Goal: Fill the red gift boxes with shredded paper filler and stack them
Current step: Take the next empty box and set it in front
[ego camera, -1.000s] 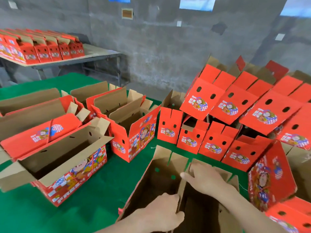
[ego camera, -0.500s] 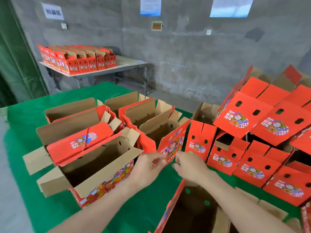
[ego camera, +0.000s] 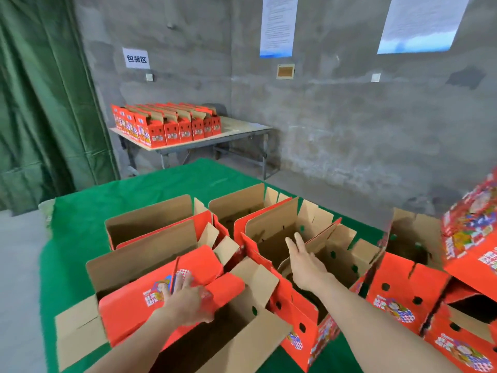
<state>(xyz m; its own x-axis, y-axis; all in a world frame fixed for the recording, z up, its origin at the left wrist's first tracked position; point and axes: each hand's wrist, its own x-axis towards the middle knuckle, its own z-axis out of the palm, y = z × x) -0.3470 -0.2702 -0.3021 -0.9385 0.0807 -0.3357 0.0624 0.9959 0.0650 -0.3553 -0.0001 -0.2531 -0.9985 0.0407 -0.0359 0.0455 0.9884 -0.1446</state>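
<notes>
Red flap [ego camera: 129,310] of front box [ego camera: 242,343], by the green table [ego camera: 80,238]'s near edge, was pressed by left hand [ego camera: 185,300], fingers straight | right hand [ego camera: 304,262] was held open, fingers extended, over middle box [ego camera: 269,232] | brown cardboard interiors were shown.

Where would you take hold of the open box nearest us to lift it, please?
Come from above and grip the two long walls just below the folds. The open box stands upright with its flaps splayed outward; those loose flaps would likely bend, the walls should not.

Upright flaps [ego camera: 150,222] fence the close-packed open boxes [ego camera: 293,316], bare green cloth [ego camera: 80,230] free at left
</notes>
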